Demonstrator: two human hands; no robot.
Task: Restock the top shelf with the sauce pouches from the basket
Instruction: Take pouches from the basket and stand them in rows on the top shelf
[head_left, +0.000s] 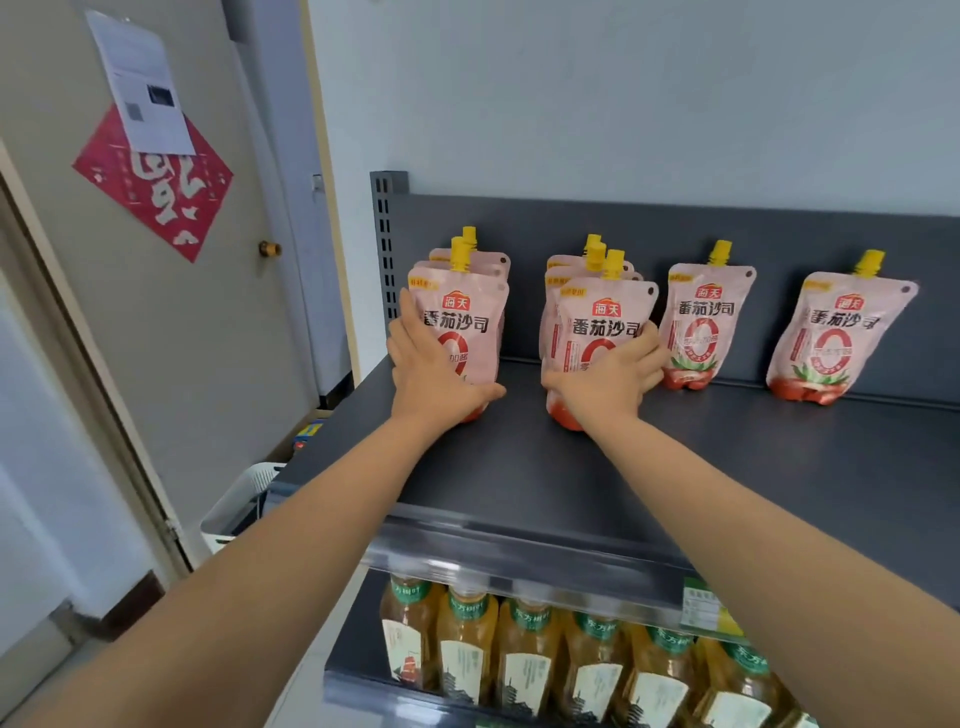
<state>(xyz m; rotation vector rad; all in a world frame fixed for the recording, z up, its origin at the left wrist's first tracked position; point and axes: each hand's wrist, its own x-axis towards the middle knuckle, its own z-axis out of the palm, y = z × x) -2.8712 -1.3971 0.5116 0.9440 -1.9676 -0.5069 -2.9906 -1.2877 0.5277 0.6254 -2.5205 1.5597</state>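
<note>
Up and to the left of the left hand (434, 364), a red diamond-shaped paper decoration with pale lettering (156, 182) hung on a beige door (208, 322), its top corner covered by a white printed sheet (143, 83). A small brass door knob (269, 248) sat just left of that hand, slightly higher. Well below the right hand (610, 376), a row of amber plastic drink bottles with green neck labels (524, 654) stood side by side, with a green price tag (709, 608) above them.
</note>
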